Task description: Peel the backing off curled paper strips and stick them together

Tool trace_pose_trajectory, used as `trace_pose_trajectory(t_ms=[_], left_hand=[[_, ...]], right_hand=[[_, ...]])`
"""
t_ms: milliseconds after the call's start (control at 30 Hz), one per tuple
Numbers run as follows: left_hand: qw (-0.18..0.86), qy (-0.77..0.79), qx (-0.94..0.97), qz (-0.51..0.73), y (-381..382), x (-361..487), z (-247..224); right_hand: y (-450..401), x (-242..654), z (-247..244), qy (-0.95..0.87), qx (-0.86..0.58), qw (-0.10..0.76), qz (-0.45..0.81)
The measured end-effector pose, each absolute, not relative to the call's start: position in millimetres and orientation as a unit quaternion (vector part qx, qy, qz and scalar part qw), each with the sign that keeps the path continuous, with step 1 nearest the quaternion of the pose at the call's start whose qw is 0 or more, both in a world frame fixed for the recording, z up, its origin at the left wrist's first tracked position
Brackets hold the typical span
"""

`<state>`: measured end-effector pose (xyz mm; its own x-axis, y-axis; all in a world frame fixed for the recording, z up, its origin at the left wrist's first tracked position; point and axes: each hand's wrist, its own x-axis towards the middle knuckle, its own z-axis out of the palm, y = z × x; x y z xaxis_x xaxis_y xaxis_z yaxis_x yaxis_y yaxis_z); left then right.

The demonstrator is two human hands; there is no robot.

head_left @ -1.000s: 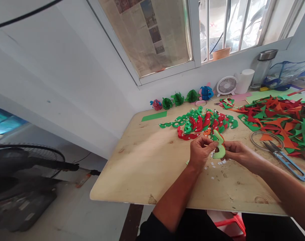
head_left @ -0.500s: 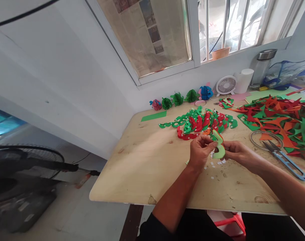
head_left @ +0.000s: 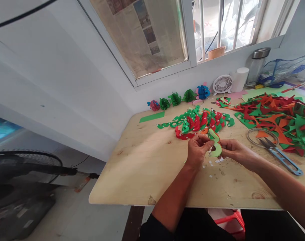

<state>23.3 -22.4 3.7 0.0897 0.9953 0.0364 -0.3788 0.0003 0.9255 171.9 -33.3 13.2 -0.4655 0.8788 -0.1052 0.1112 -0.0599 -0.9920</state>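
Note:
Between both hands, just above the table (head_left: pixel 132 167), is a curvy light-green paper cutout (head_left: pixel 216 150) with an orange-red layer along its far edge. My left hand (head_left: pixel 198 149) pinches its left side between thumb and fingers. On the opposite side, my right hand (head_left: pixel 231 149) grips the lower right edge, its fingertips partly hidden behind the paper. Tiny white paper squares (head_left: pixel 211 163) lie scattered beneath. Beyond the hands spreads a pile of wavy green and red cutouts (head_left: pixel 196 122), many dotted with white squares.
Thread snips (head_left: pixel 284 159) and a ring of tape (head_left: pixel 249 137) lie at right, beside heaped paper scraps (head_left: pixel 288 120). Along the wall stand honeycomb paper figures (head_left: pixel 175 99), a small white fan (head_left: pixel 222 84) and a glass bottle (head_left: pixel 257 68). A green strip (head_left: pixel 152 117) lies far left.
The view has shifted slightly, so the tabletop things sit a little further left. Both hands keep hold of the light-green cutout in nearly the same pose.

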Motion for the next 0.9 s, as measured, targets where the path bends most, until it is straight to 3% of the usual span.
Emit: trace_pose_trajectory(t_ms=[533,900], left_hand=[[0.602,0.363,0.41,0.581,-21.8,22.0,4.9],[0.559,0.376,0.436,0.597,-16.1,19.5,-5.6]], right_hand=[[-32.1,174.1,16.1,-0.616,-0.408,0.308,0.599],[-33.7,176.9,15.5,-0.568,-0.43,0.351,0.608]])
